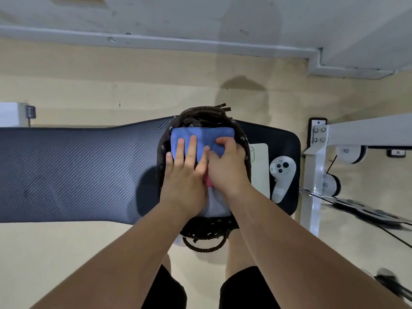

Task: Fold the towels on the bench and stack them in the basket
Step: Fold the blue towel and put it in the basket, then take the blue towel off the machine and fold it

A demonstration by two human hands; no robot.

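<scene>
L hand flat, fingers straight; R hand fingers curled.

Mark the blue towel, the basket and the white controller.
blue towel (209, 133): head view, on its folded top face.
basket (200, 114): head view, on the dark far rim.
white controller (282, 175): head view, on the button face.

Left of the basket the bench pad lies open to you; the blue towel fills its mouth; at right a white card, controller and machine frame block passage.
</scene>
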